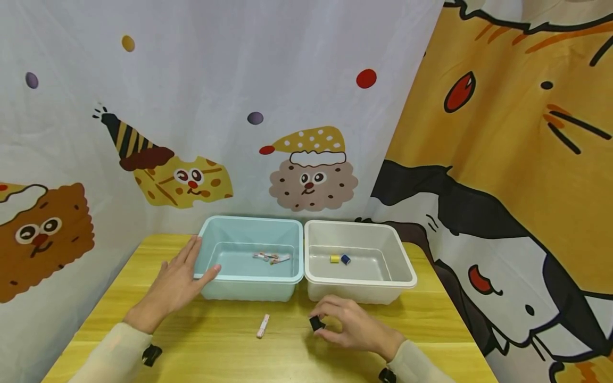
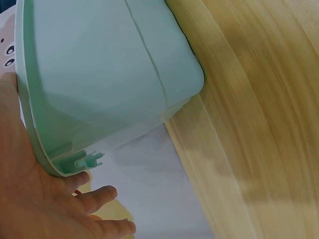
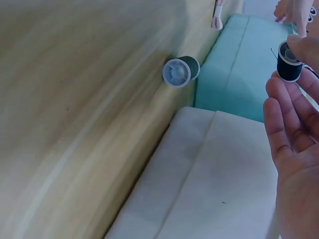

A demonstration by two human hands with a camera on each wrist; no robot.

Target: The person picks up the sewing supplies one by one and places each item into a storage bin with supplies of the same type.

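My right hand (image 1: 351, 325) pinches a spool of black thread (image 3: 289, 64) between thumb and fingers, in front of the white bin. A second dark thread spool (image 3: 180, 71) lies on the table in the right wrist view; I cannot tell it apart in the head view. My left hand (image 1: 172, 284) rests, fingers extended, at the left rim of the light blue bin (image 1: 249, 290). On the table between the hands lies a pale pink clothespin (image 1: 263, 325). Small clothespins (image 1: 272, 258) lie inside the blue bin.
The white bin (image 1: 354, 291) stands against the blue bin's right side. It holds a yellow spool (image 1: 334, 259) and a blue spool (image 1: 346, 259). Both bins sit toward the back of the wooden table (image 1: 215, 356), before a printed curtain (image 1: 191, 80).
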